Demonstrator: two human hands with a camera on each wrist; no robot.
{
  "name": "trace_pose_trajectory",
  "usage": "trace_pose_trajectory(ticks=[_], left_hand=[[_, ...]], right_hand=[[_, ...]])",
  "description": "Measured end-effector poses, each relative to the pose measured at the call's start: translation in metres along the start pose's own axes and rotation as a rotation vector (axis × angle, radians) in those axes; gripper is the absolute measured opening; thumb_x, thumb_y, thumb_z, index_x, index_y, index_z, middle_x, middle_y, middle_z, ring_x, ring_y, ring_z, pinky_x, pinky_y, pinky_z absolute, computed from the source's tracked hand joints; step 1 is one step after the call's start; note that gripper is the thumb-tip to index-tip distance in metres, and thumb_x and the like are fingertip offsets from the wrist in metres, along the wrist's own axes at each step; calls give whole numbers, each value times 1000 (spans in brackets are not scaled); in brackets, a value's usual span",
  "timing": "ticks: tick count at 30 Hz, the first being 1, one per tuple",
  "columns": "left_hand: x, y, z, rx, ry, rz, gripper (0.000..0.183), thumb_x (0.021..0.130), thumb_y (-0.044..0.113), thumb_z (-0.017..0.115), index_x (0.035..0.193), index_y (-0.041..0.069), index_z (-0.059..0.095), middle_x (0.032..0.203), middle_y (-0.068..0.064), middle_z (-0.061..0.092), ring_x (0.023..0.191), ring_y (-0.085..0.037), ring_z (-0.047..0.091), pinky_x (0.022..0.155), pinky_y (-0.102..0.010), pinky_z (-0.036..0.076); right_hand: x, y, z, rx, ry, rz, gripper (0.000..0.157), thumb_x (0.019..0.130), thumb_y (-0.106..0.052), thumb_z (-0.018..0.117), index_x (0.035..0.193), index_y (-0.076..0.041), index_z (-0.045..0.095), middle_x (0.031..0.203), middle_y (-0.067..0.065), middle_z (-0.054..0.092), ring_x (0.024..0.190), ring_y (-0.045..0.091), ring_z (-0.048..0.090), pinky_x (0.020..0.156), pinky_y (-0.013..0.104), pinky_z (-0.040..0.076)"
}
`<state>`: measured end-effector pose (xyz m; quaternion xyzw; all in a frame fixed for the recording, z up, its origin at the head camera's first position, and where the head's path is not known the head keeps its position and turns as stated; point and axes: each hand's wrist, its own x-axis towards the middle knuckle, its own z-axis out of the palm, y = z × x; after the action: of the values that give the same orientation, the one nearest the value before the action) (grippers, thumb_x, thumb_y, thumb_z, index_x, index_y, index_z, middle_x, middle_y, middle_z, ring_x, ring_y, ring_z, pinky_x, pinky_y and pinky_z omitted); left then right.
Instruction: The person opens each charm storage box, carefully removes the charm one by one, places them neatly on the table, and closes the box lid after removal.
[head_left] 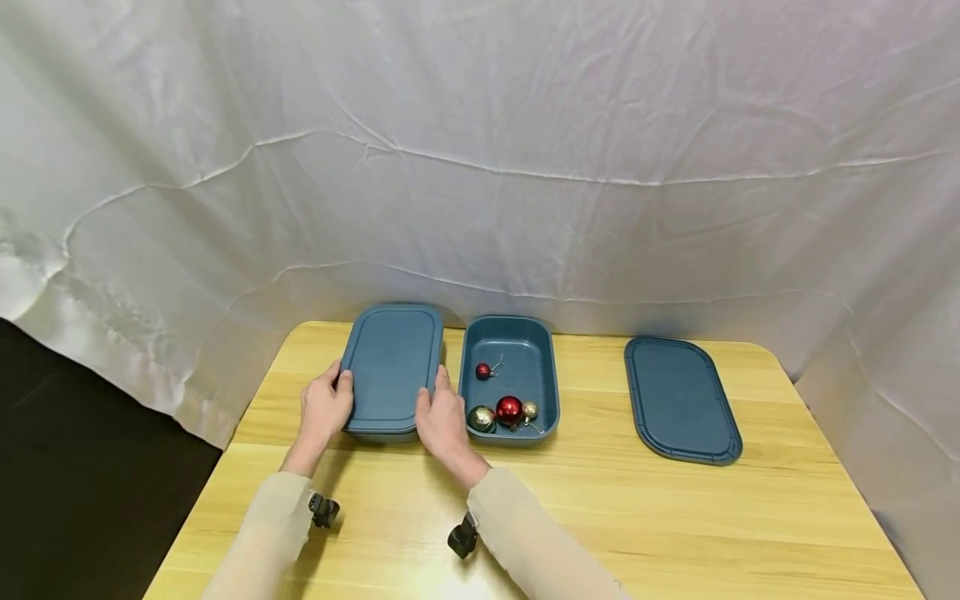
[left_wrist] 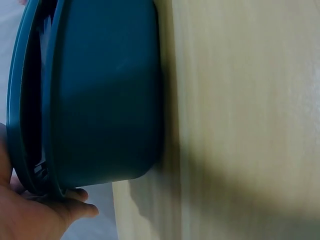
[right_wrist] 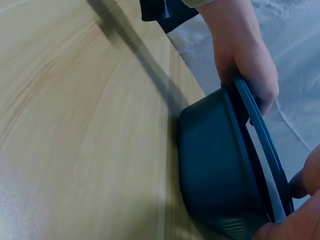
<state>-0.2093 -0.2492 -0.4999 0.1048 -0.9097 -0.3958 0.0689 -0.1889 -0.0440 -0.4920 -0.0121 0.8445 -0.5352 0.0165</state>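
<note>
A dark blue lid [head_left: 393, 367] lies over a blue rectangular box [left_wrist: 110, 90] at the table's left. Both wrist views show a gap between the lid and the box's rim along the near side. My left hand [head_left: 326, 404] grips the lid's left edge, thumb on top and fingers reaching below the rim. On the opposite side, my right hand [head_left: 446, 421] holds the lid's right edge between thumb and fingers. What lies inside this box is hidden.
Just right stands an uncovered blue box [head_left: 517, 379] with a large red bauble [head_left: 509, 411], a gold bauble [head_left: 482, 418], a small red bauble [head_left: 483, 372] and a small gold bauble [head_left: 530, 410]. Another blue lid [head_left: 682, 400] lies farther right. A pale curtain [head_left: 525, 233] hangs behind the table.
</note>
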Motion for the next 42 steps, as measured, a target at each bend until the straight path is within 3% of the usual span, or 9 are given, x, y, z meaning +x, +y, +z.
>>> trace_pose_trajectory(ticks=[3,7,9,12,21,28,35,39,42], left_hand=[[0,3,0,2,2,8,56,112,29,42,160,-1,41,161,-24,44,151,-44,41,126,-54,33],[0,6,0,-1,7,20,55,112,29,43,159,0,42,160,-22,46,151,-43,42,126,-54,34],[0,8,1,-3,8,21,55,112,30,44,159,1,43,160,-21,47,150,-43,43,126,-54,34],[-1,11,1,8,11,30,55,112,29,43,159,0,43,159,-22,48,149,-43,44,125,-55,35],[-3,23,1,15,27,51,55,112,29,43,159,0,43,158,-24,49,148,-43,46,123,-56,38],[-3,33,3,13,23,92,53,112,26,43,158,-1,45,156,-25,51,147,-44,48,122,-56,39],[-4,37,7,12,2,114,51,113,26,42,156,0,49,153,-24,55,145,-43,50,121,-55,40],[-6,43,10,-19,-14,124,51,113,27,43,156,1,48,123,-27,73,137,-44,58,119,-56,43],[-7,49,13,-42,-18,141,50,113,26,46,156,2,50,97,-26,72,130,-44,63,115,-57,46]], right_hand=[[1,-2,-3,0,9,-6,62,111,-18,48,164,6,27,163,28,42,145,39,51,125,49,37],[3,-2,-7,-11,25,-17,61,110,-18,49,163,6,28,103,25,72,86,36,72,109,46,53],[3,-2,-10,-10,18,-18,62,111,-18,49,164,5,27,74,13,63,54,28,54,96,43,57],[5,-2,-13,-10,11,-21,62,111,-19,48,164,5,26,59,0,50,43,12,35,82,39,55],[6,-1,-23,14,-3,-12,63,111,-20,48,165,2,26,52,-6,39,42,9,32,56,26,39],[9,2,-31,26,20,8,62,111,-20,48,165,1,27,54,-3,46,44,11,32,73,33,48],[9,4,-42,34,69,-7,60,110,-19,50,164,2,32,61,8,57,45,12,34,74,38,51],[9,7,-49,32,117,-25,58,108,-16,52,161,5,37,110,27,73,85,30,70,105,47,54],[10,11,-55,20,155,-28,57,107,-15,53,158,7,41,149,30,58,134,42,60,115,53,48]])
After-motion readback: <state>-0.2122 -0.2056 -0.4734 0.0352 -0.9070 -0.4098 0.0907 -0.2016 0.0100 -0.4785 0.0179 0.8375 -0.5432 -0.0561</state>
